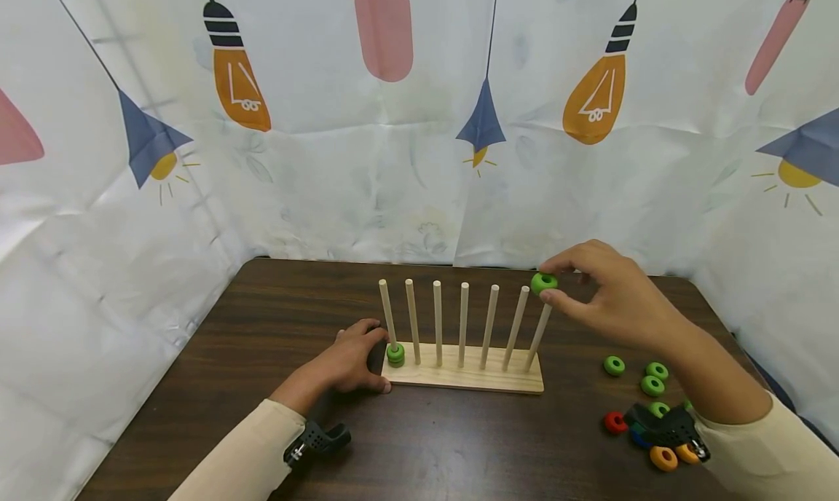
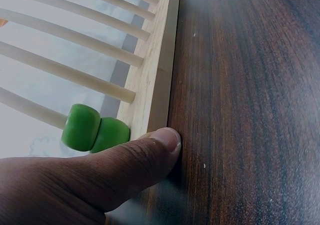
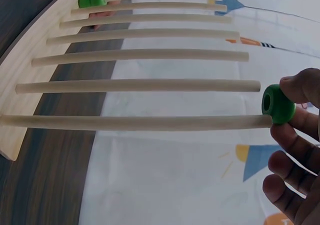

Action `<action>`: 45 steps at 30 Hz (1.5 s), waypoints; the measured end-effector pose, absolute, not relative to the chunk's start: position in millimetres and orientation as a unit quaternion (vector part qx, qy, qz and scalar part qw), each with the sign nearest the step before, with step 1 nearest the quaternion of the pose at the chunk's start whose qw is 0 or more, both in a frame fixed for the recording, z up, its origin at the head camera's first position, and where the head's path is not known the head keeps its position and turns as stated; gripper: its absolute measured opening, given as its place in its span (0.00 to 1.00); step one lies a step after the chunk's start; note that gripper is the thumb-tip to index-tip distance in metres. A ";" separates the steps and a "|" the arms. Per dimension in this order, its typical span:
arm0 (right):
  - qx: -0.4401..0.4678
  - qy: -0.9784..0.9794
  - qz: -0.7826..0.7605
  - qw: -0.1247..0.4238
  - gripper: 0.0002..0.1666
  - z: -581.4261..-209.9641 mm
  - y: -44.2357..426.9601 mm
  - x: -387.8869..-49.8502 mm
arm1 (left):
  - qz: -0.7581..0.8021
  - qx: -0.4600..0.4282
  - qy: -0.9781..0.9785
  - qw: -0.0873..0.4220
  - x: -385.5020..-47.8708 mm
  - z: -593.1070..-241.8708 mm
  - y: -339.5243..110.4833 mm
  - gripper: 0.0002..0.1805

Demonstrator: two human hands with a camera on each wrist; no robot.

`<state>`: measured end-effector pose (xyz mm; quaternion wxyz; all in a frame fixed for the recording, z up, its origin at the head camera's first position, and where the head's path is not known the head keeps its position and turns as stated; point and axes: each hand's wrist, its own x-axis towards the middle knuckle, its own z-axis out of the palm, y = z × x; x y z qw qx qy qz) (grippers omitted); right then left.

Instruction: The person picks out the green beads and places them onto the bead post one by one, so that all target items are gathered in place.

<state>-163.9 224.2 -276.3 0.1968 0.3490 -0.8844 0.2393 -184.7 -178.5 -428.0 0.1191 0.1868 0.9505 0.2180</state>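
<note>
A pale wooden peg rack [image 1: 459, 376] with a row of upright pegs stands on the table. My left hand [image 1: 354, 359] holds its left end, the thumb [image 2: 162, 142] against the front edge and the other fingers behind. Two green rings [image 1: 396, 355] are stacked on the leftmost peg. My right hand [image 1: 612, 297] pinches another green ring [image 3: 284, 105] between thumb and fingers at the tip of the rightmost peg [image 3: 150, 122]. In the right wrist view the ring's hole sits slightly off the peg's end, and the peg is not through it.
Right of the rack lie loose green rings [image 1: 614, 365], a red ring [image 1: 615, 423] and orange rings [image 1: 663, 458], with a blue one partly hidden under the right wrist strap [image 1: 665, 426]. A printed cloth [image 1: 419, 195] hangs behind the dark table [image 1: 295, 290].
</note>
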 end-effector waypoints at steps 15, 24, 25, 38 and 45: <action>0.352 -0.883 0.248 0.187 0.19 -277.7 215.1 -167.6 | 0.211 0.181 0.952 0.124 -184.5 -427.5 -178.1 0.38; 0.370 -0.873 0.257 0.184 0.18 -276.4 206.0 -170.5 | 0.212 0.186 0.952 0.123 -184.8 -429.1 -178.3 0.38; 0.373 -0.872 0.257 0.185 0.18 -276.4 205.1 -170.9 | 0.213 0.186 0.951 0.123 -185.0 -429.2 -178.3 0.38; 0.392 -0.860 0.271 0.181 0.19 -276.3 193.8 -173.8 | 0.216 0.186 0.951 0.120 -185.8 -429.2 -178.5 0.38; 0.387 -0.863 0.279 0.168 0.18 -276.6 186.2 -174.7 | 0.214 0.186 0.951 0.121 -185.9 -428.7 -178.0 0.38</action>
